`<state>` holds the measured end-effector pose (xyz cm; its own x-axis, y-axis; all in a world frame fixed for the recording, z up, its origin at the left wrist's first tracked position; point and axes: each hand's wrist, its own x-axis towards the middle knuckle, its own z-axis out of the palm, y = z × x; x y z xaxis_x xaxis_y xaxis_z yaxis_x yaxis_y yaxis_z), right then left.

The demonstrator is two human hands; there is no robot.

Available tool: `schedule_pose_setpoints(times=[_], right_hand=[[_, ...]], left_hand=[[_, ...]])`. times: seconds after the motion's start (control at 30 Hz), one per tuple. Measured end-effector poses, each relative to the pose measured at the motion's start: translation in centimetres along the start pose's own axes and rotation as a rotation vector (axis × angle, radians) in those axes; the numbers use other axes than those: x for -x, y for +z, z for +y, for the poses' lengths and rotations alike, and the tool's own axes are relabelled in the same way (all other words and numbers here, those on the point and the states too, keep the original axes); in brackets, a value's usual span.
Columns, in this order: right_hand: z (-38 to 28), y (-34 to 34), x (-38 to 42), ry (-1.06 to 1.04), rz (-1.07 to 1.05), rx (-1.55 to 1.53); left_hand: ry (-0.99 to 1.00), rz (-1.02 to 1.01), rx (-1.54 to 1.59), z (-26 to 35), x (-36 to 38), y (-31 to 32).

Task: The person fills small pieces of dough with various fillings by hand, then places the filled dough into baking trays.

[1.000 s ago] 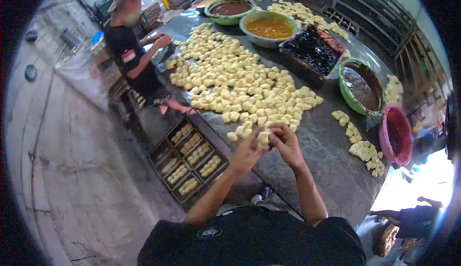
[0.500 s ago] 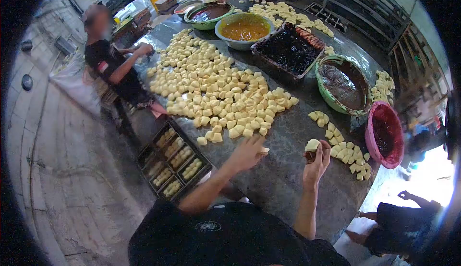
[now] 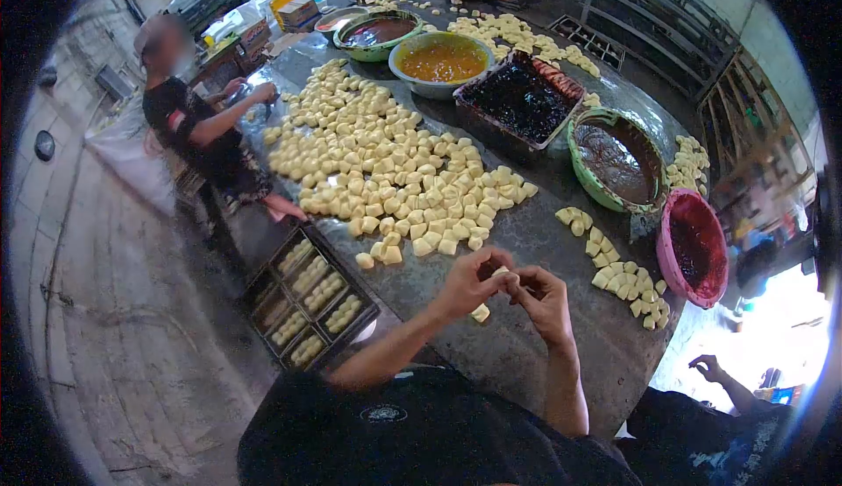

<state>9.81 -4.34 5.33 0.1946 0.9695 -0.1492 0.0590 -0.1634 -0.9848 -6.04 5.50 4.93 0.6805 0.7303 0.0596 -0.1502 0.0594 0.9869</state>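
My left hand [image 3: 472,286] and my right hand [image 3: 542,300] meet above the near part of the table, fingers closed in a pinch. Between their fingertips is a small piece of pale dough [image 3: 500,272], mostly covered by the fingers. Just below my left hand shows another dough piece [image 3: 480,313]. A broad spread of cut dough pieces [image 3: 395,179] lies beyond my hands. To the right, a shorter row of dough pieces [image 3: 624,280] curves toward the table edge.
Left of me stands a dark tray [image 3: 329,346] of compartments with rolled dough. Along the table are a pink basin [image 3: 671,245], a green basin [image 3: 583,166], a pan of dark filling [image 3: 517,100] and a bowl of orange filling [image 3: 443,60]. Co-workers stand left [image 3: 189,117], opposite and right.
My right hand has moved left with the dough piece, which showed dark filling beneath it. My left hand has come up to meet it, and both sets of fingers now pinch the dough.
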Motion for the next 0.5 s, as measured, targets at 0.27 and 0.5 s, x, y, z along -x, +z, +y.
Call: schedule_pose_setpoints(times=[0.27, 0.5], right_hand=[[-1.2, -0.2, 1.0, -0.060, -0.008, -0.380], [-2.1, 1.5, 1.9, -0.106, 0.269, -0.400]], left_hand=[[0.121, -0.112, -0.150, -1.6, 0.0, 0.0], [0.721, 0.302, -0.330, 1.7, -0.5, 3.5]])
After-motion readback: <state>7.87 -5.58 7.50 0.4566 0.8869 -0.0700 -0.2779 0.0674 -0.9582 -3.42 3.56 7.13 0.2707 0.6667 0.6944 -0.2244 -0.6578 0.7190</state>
